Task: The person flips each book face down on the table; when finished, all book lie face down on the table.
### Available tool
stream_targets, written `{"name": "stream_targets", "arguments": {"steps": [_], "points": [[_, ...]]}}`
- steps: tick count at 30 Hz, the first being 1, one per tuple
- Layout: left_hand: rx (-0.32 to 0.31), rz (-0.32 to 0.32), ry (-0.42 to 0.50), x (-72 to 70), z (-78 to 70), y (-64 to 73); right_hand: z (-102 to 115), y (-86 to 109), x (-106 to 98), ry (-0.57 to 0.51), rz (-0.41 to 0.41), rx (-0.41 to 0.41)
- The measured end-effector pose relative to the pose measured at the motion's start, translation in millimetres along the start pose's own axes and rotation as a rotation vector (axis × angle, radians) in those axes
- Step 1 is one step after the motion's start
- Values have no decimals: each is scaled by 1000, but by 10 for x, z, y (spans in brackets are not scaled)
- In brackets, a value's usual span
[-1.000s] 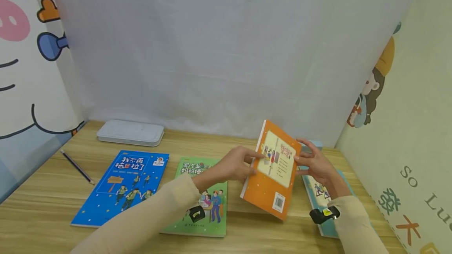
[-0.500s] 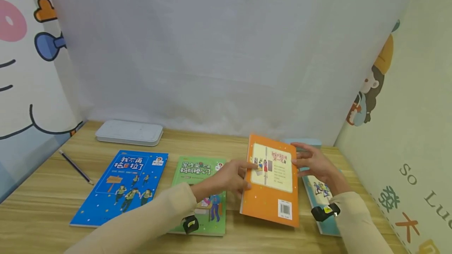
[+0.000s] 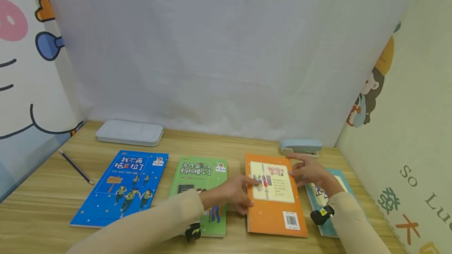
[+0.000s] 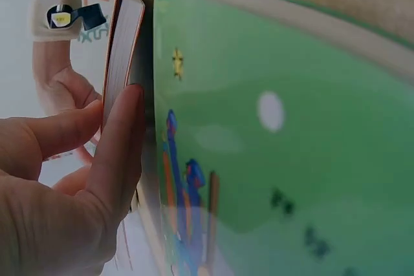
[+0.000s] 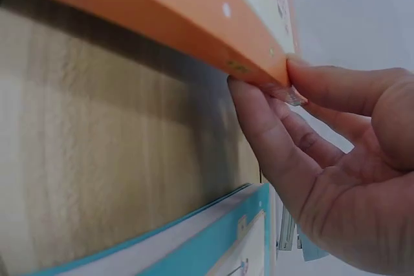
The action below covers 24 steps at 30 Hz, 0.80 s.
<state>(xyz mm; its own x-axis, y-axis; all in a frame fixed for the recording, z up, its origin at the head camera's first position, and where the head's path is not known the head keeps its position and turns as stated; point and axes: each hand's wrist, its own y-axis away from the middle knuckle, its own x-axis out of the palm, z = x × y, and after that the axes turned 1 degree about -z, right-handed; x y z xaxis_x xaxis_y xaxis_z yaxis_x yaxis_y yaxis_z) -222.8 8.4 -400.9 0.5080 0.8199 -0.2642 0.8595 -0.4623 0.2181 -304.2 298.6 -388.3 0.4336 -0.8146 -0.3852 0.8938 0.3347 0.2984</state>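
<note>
An orange book (image 3: 275,218), its back cover with a barcode facing up, lies nearly level between my two hands, close over the table. My left hand (image 3: 234,193) pinches its left, page side; in the left wrist view the thumb is on the cover and fingers sit beneath the pages. On the opposite side my right hand (image 3: 310,171) pinches the spine edge, thumb on top and fingers under it in the right wrist view. Left of it lies a green book (image 3: 215,171), partly behind my left forearm. A teal book (image 3: 330,228) on the right is partly covered by my right hand and wrist.
A blue book (image 3: 141,191) lies at the left, with a pencil (image 3: 75,166) beyond it. Along the back stand a pale pencil case (image 3: 130,132) and a light blue stapler (image 3: 301,147). A white curtain (image 3: 226,50) closes off the table's far edge.
The orange book, tilted up and turned a second ago, has been lowered toward the table and levelled, both hands moving down with it. The stapler behind it has come into fuller view.
</note>
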Motion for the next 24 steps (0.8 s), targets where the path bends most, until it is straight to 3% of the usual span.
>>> {"name": "stream_targets", "arguments": {"steps": [14,24], "points": [[-72,-41,-166,42,-37,-70,-5,18,121,104,-64,55],[-99,-32,-212,52,-109,-76,46,24,135,212,-76,74]]}}
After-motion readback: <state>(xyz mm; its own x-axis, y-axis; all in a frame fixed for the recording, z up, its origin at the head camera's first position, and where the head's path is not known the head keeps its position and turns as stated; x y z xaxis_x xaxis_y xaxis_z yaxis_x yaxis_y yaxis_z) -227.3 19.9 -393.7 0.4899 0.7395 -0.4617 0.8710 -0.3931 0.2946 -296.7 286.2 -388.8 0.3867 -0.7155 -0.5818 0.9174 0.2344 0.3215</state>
